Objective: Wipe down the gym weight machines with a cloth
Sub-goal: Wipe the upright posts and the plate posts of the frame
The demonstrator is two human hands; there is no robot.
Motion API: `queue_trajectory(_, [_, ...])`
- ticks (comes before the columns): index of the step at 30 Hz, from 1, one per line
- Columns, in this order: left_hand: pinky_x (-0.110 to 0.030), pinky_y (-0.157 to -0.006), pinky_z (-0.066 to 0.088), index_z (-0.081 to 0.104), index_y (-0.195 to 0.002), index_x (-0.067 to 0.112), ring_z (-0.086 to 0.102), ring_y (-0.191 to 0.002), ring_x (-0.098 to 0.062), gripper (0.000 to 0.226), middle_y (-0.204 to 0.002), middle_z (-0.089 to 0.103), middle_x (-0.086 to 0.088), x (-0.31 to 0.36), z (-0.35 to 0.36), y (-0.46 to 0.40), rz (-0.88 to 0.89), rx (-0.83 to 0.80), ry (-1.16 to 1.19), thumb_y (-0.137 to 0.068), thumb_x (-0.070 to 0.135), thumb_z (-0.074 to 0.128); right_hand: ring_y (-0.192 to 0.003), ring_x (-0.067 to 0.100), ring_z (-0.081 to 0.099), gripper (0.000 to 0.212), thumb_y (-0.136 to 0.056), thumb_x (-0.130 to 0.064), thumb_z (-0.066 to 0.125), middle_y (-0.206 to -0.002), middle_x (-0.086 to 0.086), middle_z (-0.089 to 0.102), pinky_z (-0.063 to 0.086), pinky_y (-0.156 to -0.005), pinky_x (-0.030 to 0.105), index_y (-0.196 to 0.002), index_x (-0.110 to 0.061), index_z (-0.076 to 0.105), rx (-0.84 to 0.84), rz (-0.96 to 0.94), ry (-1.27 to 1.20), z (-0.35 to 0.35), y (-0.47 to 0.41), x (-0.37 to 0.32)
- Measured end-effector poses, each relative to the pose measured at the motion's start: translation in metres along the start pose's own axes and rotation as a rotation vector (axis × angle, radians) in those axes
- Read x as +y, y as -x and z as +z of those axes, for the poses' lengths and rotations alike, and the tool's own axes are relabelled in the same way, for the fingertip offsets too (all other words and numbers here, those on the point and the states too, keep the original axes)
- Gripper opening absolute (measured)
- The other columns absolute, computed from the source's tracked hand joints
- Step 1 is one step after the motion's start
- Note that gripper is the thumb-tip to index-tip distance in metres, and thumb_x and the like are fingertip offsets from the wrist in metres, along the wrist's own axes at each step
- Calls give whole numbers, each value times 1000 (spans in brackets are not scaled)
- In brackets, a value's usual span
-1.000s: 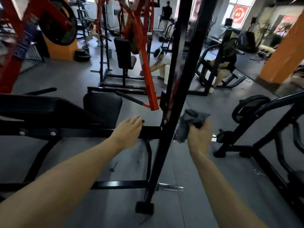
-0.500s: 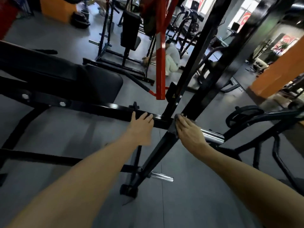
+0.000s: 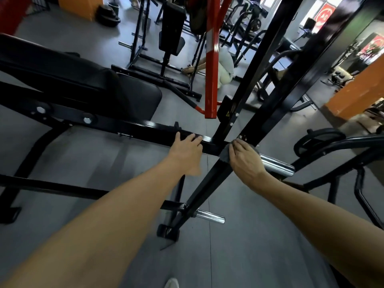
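The person's right hand is pressing a small grey cloth against the slanted black square-section steel post of the weight machine, just below the joint where that post is meeting the horizontal black steel frame bar.

The likeliest trouble from here is judged to be the cloth slipping. Only a small fold is showing from under the palm, and the hand is pressing it flat rather than gripping it, so a quick stroke down the sloping post could be leaving the cloth behind or dropping it onto the grey rubber floor. The polished chrome plate peg is jutting out at about 3 o'clock from the hand, touching or nearly touching its outer edge, and a careless sweep could be knocking the knuckles against it. The bolted joint at 12 o'clock from the fingers could be snagging the fabric too.

The cloth is lying beneath the right hand's fingers, which are stretched out, close together and flat on it; its visible edge is peeking out at about 9 o'clock from them. The left hand is resting on the frame bar at 9 o'clock from the cloth, its fingers straight and slightly spread, holding nothing and bracing the body.
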State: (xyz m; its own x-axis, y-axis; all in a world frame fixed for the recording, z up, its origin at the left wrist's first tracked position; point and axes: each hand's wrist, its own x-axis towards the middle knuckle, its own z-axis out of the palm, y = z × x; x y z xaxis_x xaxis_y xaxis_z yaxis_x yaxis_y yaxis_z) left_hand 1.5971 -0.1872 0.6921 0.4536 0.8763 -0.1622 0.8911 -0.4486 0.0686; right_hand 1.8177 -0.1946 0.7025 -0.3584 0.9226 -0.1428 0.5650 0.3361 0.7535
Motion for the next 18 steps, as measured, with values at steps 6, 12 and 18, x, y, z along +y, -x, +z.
queue_trajectory(6, [-57,-124,15,40,-153,14,12,-156,-19,73,-169,16,1,-7,-4,0,18,67,22,-85,34,61,-130,26,52,42,-88,-35,66,-124,10,66,24,-122,37,-120,-8,62,9,384,-446,-21,-38,-24])
queue_trajectory(12, [-49,-110,38,54,-140,20,42,-140,-16,54,-154,44,6,-16,-5,-9,34,136,-37,-88,35,55,-149,27,30,60,-95,-26,47,-155,13,43,14,-126,41,-150,-4,39,229,371,-642,-20,-52,-72])
queue_trajectory(18, [-51,-118,29,46,-148,16,27,-150,-15,61,-167,23,4,-17,-14,-5,68,6,-37,-88,24,52,-153,35,19,76,-101,-33,51,-161,24,28,2,-127,44,-156,7,17,13,19,-65,-7,-17,-3])
